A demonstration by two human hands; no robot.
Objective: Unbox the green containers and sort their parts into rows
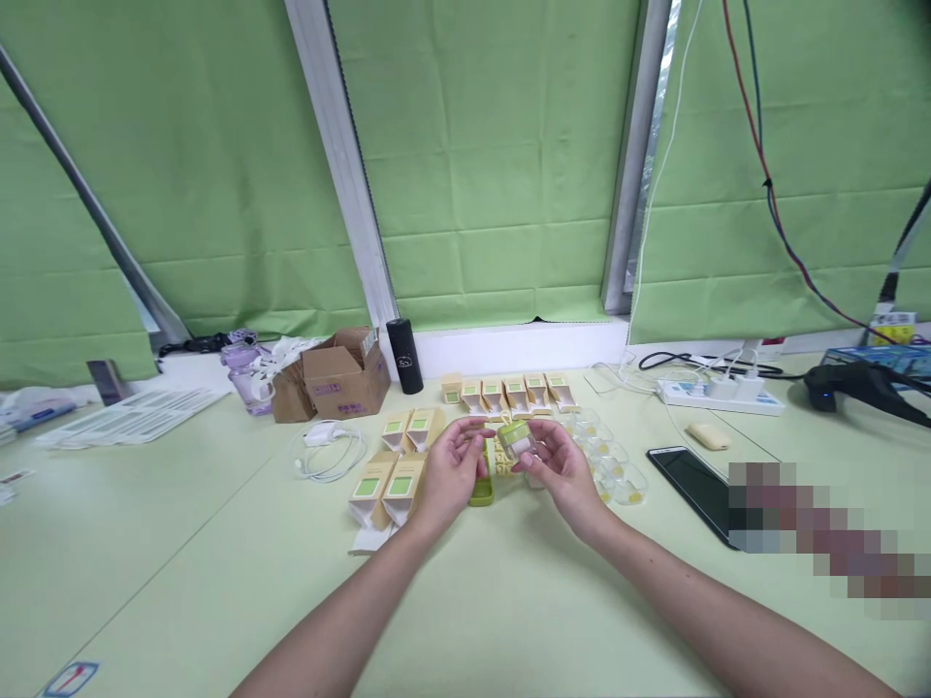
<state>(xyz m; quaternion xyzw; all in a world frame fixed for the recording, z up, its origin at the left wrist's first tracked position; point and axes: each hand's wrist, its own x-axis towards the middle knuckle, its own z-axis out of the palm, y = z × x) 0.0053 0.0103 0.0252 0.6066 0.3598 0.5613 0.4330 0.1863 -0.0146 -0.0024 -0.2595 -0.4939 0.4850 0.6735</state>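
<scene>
My right hand (565,475) grips a small clear container with a green lid (516,439) between thumb and fingers, tilted above the table. Beside it, my left hand (457,467) has its fingers bent and apart, with a fingertip close to the container's left edge; whether they touch I cannot tell. Partly hidden under the left hand lies an olive-green tray (481,492). Yellow patterned pieces (503,460) show between the hands. Several clear plastic cups with yellow spots (629,485) stand right of my right hand. Open cardboard boxes with green labels (402,485) are left of my left hand.
More small boxes (515,393) form a row at the back. Further left are a coiled white cable (331,456), a brown carton (347,373) and a black cylinder (404,357). At right lie a phone (688,485), a power strip (720,396) and a black scanner-like device (858,388).
</scene>
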